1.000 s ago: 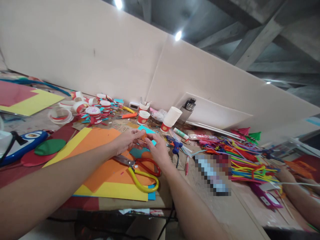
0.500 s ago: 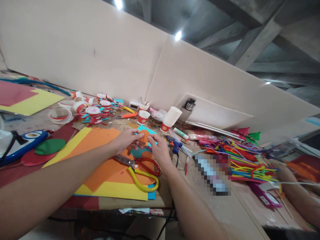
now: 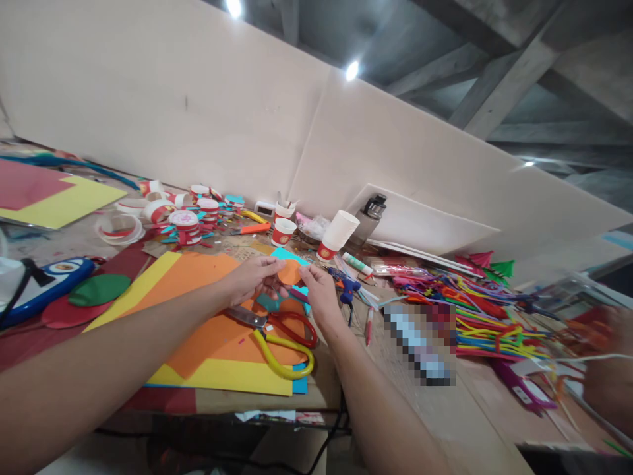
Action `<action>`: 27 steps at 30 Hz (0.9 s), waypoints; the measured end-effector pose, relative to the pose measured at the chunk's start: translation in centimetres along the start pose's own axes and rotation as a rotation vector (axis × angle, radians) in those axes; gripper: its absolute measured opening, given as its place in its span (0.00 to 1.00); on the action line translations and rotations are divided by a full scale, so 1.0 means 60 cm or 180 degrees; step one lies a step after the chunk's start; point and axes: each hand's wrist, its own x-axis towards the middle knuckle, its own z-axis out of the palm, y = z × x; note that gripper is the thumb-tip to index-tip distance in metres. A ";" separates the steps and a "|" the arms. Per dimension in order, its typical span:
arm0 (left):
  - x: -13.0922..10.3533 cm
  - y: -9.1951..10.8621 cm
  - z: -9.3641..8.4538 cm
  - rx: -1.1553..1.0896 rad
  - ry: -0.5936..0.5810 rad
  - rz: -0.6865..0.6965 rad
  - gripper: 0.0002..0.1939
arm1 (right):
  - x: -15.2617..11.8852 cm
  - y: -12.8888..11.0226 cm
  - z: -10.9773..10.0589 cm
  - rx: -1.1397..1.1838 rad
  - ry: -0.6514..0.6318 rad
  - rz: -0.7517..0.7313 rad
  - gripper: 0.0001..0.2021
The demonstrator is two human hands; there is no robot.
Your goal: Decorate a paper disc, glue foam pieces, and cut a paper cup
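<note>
The left hand (image 3: pixel 261 278) and the right hand (image 3: pixel 317 285) both make a narrow pinch on the orange disc (image 3: pixel 289 272), at its opposite edges, raised over the orange sheet (image 3: pixel 208 343). It is better to press lightly and only near the rim, because such a thin piece can probably bend. The scissors (image 3: pixel 260 322) lie on the sheet, near the right hand, which should avoid their handles.

a dark-capped bottle (image 3: pixel 364 227) stands near a pale wall (image 3: pixel 237 119); coloured pipe cleaners (image 3: pixel 484 340) lie heaped rightward.
</note>
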 end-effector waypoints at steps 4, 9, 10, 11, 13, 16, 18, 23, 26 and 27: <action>-0.005 0.008 0.008 -0.0040 0.0214 -0.0007 0.11 | -0.003 -0.006 0.003 -0.0067 0.0048 0.0018 0.14; -0.003 0.012 0.004 0.0009 0.0374 -0.0029 0.10 | -0.003 -0.007 0.003 -0.0097 0.0126 0.0090 0.15; -0.002 0.013 0.002 0.0003 0.0414 0.0047 0.10 | -0.002 -0.006 0.002 -0.0134 0.0165 0.0080 0.16; 0.000 0.014 -0.001 -0.0020 0.0495 0.0148 0.11 | -0.002 -0.004 0.000 -0.0216 0.0199 0.0049 0.17; 0.002 0.019 -0.008 -0.0118 0.0754 0.0349 0.11 | -0.001 0.000 -0.002 -0.0619 0.0222 -0.0113 0.18; 0.005 0.025 -0.017 -0.0279 0.1100 0.0503 0.12 | -0.001 0.012 -0.001 -0.1860 0.0098 -0.0499 0.13; 0.006 0.027 -0.019 -0.0285 0.1157 0.0501 0.12 | -0.001 0.022 0.005 -0.2696 -0.0076 -0.0595 0.16; 0.001 0.026 -0.012 -0.0156 0.1111 0.0436 0.11 | 0.005 0.040 0.018 -0.3644 -0.0423 -0.0579 0.13; -0.001 0.025 -0.010 -0.0099 0.1129 0.0454 0.12 | 0.014 0.042 0.020 -0.3558 -0.0240 -0.0670 0.10; -0.001 0.024 -0.010 -0.0085 0.1122 0.0465 0.12 | 0.018 0.042 0.019 -0.3430 -0.0119 -0.0660 0.12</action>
